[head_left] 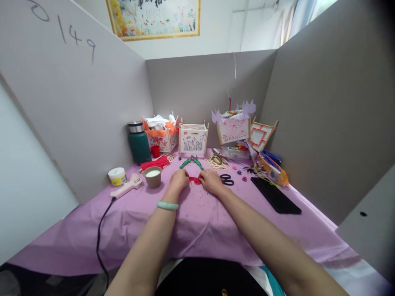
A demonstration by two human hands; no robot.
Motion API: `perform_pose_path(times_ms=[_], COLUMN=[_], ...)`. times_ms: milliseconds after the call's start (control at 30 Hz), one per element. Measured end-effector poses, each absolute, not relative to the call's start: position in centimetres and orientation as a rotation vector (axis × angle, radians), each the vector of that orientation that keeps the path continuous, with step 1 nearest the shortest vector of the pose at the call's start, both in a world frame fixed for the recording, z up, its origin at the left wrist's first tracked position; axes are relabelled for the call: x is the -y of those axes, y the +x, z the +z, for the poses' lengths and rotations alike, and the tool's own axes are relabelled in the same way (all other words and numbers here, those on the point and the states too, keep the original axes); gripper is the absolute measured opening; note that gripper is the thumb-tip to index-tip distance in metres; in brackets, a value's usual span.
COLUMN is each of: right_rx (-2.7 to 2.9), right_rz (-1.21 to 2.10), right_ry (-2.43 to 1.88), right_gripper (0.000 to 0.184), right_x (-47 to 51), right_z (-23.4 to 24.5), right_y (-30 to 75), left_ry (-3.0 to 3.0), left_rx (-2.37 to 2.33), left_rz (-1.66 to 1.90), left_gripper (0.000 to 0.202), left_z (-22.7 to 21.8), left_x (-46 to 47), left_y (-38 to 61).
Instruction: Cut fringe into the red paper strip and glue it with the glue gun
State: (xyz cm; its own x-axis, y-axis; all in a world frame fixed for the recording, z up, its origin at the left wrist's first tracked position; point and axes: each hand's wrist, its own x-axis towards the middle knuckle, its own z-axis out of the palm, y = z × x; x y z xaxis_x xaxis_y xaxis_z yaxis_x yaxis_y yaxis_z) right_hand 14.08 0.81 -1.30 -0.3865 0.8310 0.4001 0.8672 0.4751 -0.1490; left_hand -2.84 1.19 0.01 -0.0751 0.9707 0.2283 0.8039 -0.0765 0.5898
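Observation:
A small red fringed strip [195, 180] lies low over the table between my two hands. Its left end is pinched in the closed fingers of my left hand [179, 180], which has a pale green bangle [167, 205] on the wrist. At the other end, my right hand [210, 181] is closed on the strip, its fingertips partly hidden. Just beyond the hands lie green-handled pliers [191, 161] with the handles spread. Black-handled scissors [227, 179] rest to the right of my right hand. A beige cup [152, 177] with white contents stands left of my left hand.
A pink glue gun [128, 186] with a black cord and a white-lidded jar [117, 176] are at left. Behind stand a green bottle [139, 144] and paper lanterns [193, 139]. A black phone [274, 195] lies at right. Grey partitions [210, 82] enclose the purple-covered table [210, 234].

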Motion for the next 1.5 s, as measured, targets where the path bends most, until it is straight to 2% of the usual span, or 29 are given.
perform_pose_path(times_ms=[167, 333, 567, 700, 833, 967, 1133, 1500], right_rx=[2.168, 1.965, 1.881, 1.891, 1.87, 1.809, 1.771, 1.809], right_rz=[-0.171, -0.169, -0.445, -0.482, -0.384, -0.073, 0.289, 0.028], right_ry=[-1.241, -1.078, -0.932, -0.966, -0.964, -0.964, -0.921, -0.895], right_gripper=[0.012, 0.013, 0.012, 0.011, 0.009, 0.009, 0.009, 0.012], right_x=[-0.6, 0.1, 0.1, 0.1, 0.1, 0.0, 0.0, -0.3], right_z=[-1.2, -0.5, 0.0, -0.1, -0.2, -0.3, -0.5, -0.6], right_y=[14.5, 15.5, 15.8, 15.5, 15.4, 15.4, 15.5, 15.7], left_ry=[2.007, 2.106, 2.289, 2.341, 2.196, 1.912, 1.634, 1.597], left_rx=[-1.799, -1.39, -1.067, -1.074, -1.138, -1.141, -0.917, -0.921], left_rz=[1.151, 1.549, 1.979, 1.975, 1.911, 1.742, 1.639, 1.571], left_gripper=[0.011, 0.015, 0.014, 0.014, 0.017, 0.018, 0.014, 0.013], left_z=[-0.1, 0.5, 0.6, 0.7, 0.4, 0.0, 0.1, 0.6], left_x=[-1.3, -1.1, -1.0, -0.9, -1.2, -1.8, -2.1, -1.4], left_y=[-2.7, -2.2, -2.1, -1.9, -1.8, -1.8, -1.9, -1.6])
